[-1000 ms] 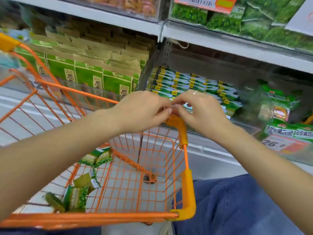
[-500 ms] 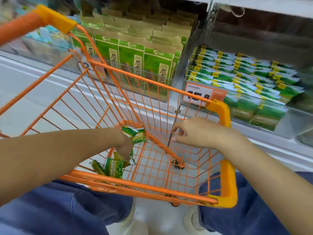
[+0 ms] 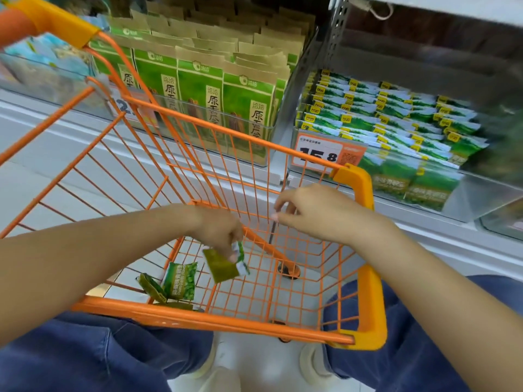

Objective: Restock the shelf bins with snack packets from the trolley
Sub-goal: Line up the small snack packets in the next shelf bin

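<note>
Packets [image 3: 225, 264] pinched under left hand [image 3: 219, 230] fingers inside trolley [image 3: 365, 301]; right hand [image 3: 317, 212] fingers loosely curled, grasping nothing.

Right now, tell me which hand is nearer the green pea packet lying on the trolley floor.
Left. The left hand hangs just above and right of the pea packet, pinching another packet. The right hand is higher, toward the trolley's right rim.

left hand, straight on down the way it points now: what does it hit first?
The left hand, pinching a small green packet, points down into the trolley. Likely the wire floor first; the loose packets lie off to its left. Depth unclear.
</note>
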